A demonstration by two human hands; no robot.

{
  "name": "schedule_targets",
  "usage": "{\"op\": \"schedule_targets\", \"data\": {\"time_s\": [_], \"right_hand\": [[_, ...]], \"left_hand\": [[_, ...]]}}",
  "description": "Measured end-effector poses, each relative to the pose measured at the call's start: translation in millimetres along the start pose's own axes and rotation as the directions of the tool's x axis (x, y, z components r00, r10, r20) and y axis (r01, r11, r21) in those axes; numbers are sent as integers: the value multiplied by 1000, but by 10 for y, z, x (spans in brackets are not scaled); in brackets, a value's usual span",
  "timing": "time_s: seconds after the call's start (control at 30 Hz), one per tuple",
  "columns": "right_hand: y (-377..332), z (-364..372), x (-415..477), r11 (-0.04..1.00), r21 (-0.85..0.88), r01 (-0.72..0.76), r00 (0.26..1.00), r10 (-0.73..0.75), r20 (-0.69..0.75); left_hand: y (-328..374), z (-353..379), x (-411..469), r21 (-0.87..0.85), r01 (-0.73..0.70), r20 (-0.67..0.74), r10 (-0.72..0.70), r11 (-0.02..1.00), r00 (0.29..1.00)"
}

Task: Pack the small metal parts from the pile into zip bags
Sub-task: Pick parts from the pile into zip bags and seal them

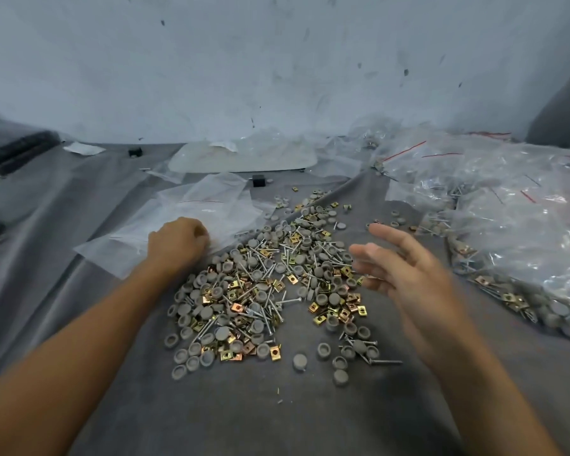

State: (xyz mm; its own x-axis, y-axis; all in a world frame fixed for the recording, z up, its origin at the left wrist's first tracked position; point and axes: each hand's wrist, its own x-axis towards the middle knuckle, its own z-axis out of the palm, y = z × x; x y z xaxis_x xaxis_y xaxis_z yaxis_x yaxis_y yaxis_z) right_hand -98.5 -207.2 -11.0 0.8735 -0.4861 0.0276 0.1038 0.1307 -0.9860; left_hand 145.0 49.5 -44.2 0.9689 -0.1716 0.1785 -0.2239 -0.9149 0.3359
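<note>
Left grip (178, 241) pinching one zip bag (208, 205), right grip (405, 274) open over one pile (260, 291)

Bare forearms (89, 327), bare hands (178, 243).

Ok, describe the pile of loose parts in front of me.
The pile is a loose, sprawling heap on the grey cloth. It mixes round grey caps, some hollow side up, brass-coloured square clips with holes, and slim silver screws lying every way. Strays lie scattered at its near edge. The left hand rests curled on a clear zip bag at its far-left edge; the open right hand hovers beside it.
</note>
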Motion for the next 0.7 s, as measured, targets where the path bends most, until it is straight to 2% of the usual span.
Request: {"op": "schedule_targets", "data": {"time_s": [0.13,0.23,0.3,0.37,0.43,0.47,0.6,0.7], "right_hand": [[29,17,-10,999,-39,10,1000,-10,12],[70,61,-33,992,-113,54,997,-48,59],[85,91,-65,987,-136,89,992,-76,98],[89,118,-98,982,-143,123,987,-106,120],[85,132,-117,983,-115,144,985,-131,116],[81,141,-123,986,-88,142,984,-131,125],[57,182,-158,995,60,75,954,-89,285],[55,207,-195,989,130,72,953,-106,283]], "left_hand": [[9,-105,-52,-134,-19,-113,4,991,994],[210,-384,-250,-374,-60,-143,6,925,990],[395,-623,-489,-626,-80,-79,39,776,996],[568,-846,-805,-840,-43,48,154,540,987],[677,-970,-1096,-961,89,162,274,261,948],[722,-997,-1216,-972,159,207,300,176,931],[856,-929,-1514,-953,299,297,297,40,908],[855,-853,-1561,-942,335,327,273,20,905]]}}
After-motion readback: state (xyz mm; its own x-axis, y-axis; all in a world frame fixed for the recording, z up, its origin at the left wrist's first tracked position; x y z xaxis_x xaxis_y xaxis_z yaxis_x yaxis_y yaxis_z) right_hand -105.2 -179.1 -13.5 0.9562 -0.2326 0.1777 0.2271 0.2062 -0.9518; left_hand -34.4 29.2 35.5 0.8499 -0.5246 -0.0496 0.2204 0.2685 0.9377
